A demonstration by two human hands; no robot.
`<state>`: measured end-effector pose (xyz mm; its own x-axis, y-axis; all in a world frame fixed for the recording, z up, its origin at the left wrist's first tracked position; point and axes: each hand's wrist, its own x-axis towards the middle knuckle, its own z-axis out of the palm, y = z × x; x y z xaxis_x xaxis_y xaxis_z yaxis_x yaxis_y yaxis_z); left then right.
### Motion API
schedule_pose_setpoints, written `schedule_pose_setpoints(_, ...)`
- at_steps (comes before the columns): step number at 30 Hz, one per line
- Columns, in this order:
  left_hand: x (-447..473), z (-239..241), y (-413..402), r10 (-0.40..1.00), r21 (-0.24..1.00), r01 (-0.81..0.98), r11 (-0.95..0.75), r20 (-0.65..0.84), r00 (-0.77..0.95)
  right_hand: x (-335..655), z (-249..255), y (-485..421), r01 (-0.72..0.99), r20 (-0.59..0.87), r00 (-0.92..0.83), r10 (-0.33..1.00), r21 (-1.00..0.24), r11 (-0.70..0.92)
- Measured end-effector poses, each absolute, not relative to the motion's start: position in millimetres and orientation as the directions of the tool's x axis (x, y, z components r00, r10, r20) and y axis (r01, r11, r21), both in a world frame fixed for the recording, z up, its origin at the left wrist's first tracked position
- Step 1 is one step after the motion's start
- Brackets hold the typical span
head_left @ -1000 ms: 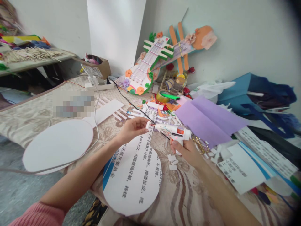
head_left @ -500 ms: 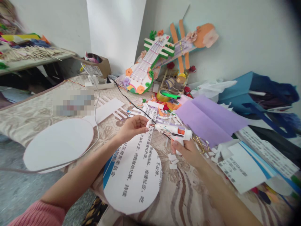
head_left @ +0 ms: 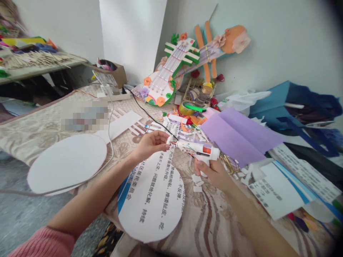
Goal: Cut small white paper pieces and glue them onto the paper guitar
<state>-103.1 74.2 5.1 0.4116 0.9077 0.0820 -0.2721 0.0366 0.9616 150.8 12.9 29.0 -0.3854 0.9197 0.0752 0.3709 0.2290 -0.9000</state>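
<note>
My right hand [head_left: 211, 170] is wrapped around the handle of a white hot glue gun [head_left: 197, 149], whose nozzle points left. My left hand [head_left: 154, 144] pinches a small white piece of card [head_left: 169, 139] between thumb and fingers, right at the nozzle tip; whether they touch I cannot tell. Below both hands lies a lute-shaped cardboard cutout [head_left: 154, 203] with printed characters and a blue stripe, its neck reaching up behind the left hand. A few small white card pieces [head_left: 197, 182] rest beside it, under the right hand.
A second white lute-shaped cutout [head_left: 66, 162] lies at left, crossed by a grey cable [head_left: 111, 121]. Paper scraps, a tape roll [head_left: 186, 108] and purple sheets [head_left: 238, 132] spread behind and right. Decorated paper lutes [head_left: 171, 71] lean on the wall near a blue bag [head_left: 270, 101].
Almost nothing differs. The small card piece and the nozzle have shifted very slightly against each other; both hands keep their hold.
</note>
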Motion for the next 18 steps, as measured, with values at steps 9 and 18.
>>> schedule_pose_setpoints(9, -104.6, 3.5, 74.7, 0.904, 0.955, -0.290, 0.053, 0.077, 0.421, 151.2, 29.0, 14.5, 0.374, 0.090, -0.377, 0.922, -0.896, 0.241)
schedule_pose_setpoints(18, -105.4, 4.9, 76.0, 0.889, 0.954, -0.295, 0.051, 0.091, 0.449, 154.4, 26.1, 16.3, 0.362, 0.110, -0.346, 0.932, -0.901, 0.240)
